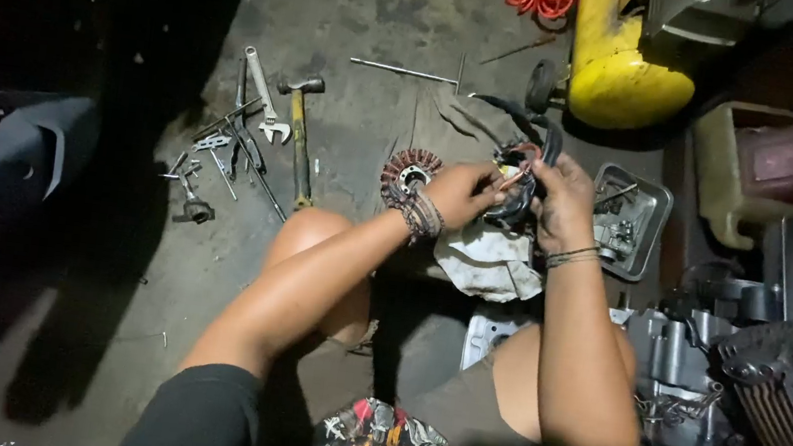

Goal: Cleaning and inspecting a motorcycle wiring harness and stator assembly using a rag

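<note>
On a stained concrete workshop floor [371,18], both hands hold a dark engine cover [518,200] at upper centre, left hand [461,193] steadying, right hand [561,198] clenched around it; careful fingertip fitting seems due.

Both hands [511,197] raised — fingers curled

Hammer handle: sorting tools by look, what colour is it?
Yellowish, on the hammer, head view.
</note>
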